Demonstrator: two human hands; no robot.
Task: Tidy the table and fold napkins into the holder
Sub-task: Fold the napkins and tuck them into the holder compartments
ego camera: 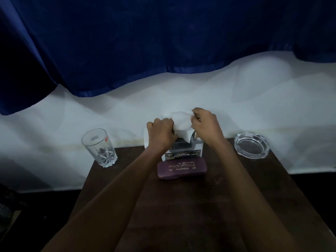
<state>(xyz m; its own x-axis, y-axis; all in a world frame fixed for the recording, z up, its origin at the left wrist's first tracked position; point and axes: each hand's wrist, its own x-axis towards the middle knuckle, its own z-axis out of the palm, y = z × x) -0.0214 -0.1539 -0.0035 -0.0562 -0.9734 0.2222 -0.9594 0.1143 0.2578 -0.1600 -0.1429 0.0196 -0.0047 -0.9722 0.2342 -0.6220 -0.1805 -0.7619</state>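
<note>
Dark wood forms the table, over whose far edge the left hand and right hand are raised. A white napkin is gripped between them, curled fingers closed on its left side and its upper right corner pinched. Directly beneath it a white holder is stood, marked "OPEL". Just in front a maroon case is laid, lettered "OPTICALS" and "ROURKELA"; the digits above are blurred.

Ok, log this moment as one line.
left hand: grips napkin | right hand: grips napkin | napkin: above holder | step: folding, not yet inserted
</note>
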